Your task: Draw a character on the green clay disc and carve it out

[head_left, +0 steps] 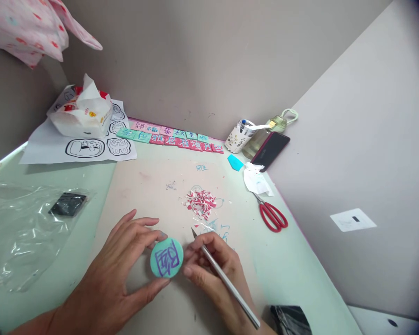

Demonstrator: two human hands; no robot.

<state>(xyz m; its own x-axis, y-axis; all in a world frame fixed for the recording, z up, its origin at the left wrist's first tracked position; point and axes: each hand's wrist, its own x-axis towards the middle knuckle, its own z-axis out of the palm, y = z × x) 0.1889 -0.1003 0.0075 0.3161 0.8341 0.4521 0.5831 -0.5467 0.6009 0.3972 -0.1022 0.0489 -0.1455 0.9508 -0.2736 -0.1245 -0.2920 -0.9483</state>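
Observation:
Between the thumb and fingers of my left hand [122, 265] is a round mint-green disc [166, 258], its face marked with a purple character. My right hand [216, 274] is closed around a slim silver craft knife [226, 281], its pointed blade angled up and to the left, just off the disc's upper right. The right fingertips are at the disc's right edge; whether they touch it I cannot tell. Beyond the hands, a small heap of red and white shavings [201, 204] lies on the beige work sheet [143, 186].
Rows of carved character tiles [171, 139] line the back. At left are a tissue pack [84, 116], printed paper [49, 146] and a clear plastic bag [17, 232]. Red-handled scissors [273, 216], crumpled tissue [256, 179], a decorated can [238, 137] and a phone [273, 149] are right.

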